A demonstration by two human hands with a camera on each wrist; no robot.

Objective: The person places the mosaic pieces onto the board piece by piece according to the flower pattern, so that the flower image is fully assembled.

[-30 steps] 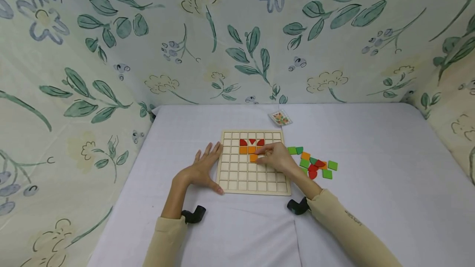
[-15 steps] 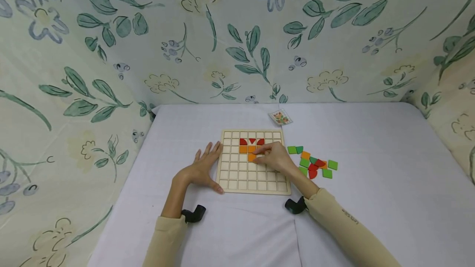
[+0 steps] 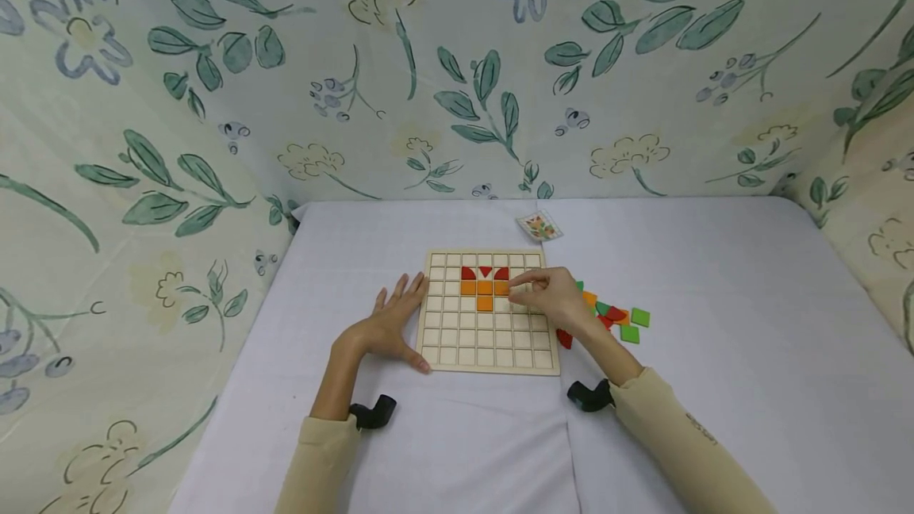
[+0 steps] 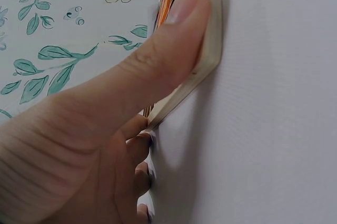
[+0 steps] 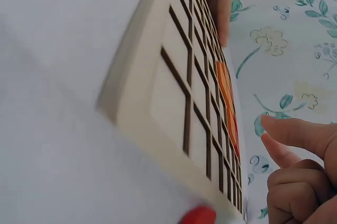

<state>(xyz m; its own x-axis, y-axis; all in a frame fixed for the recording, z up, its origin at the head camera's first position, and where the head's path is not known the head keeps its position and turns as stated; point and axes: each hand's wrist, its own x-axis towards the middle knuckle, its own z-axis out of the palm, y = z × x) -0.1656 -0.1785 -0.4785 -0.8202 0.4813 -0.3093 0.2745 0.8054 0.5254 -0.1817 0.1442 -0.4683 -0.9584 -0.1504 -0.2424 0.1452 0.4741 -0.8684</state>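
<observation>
A wooden grid board lies on the white-covered table. Set in its cells are several red pieces, a row of orange square tiles and another orange tile below the row's middle. My left hand is spread along the board's left side, its fingertips touching the edge and its thumb at the near corner. Just right of the row's right tile, my right hand hovers over the board. Its thumb and forefinger are extended with nothing visible between them; the other fingers are curled.
Loose green tiles and red and orange pieces lie right of the board, partly behind my right hand. One red piece rests beside the board's right edge. A small picture card lies beyond the board. A floral cloth hangs behind.
The lower orange tile slid left into its cell under the row. My right hand then let go and moved right, uncovering the row's right tile. My left hand stayed put.
</observation>
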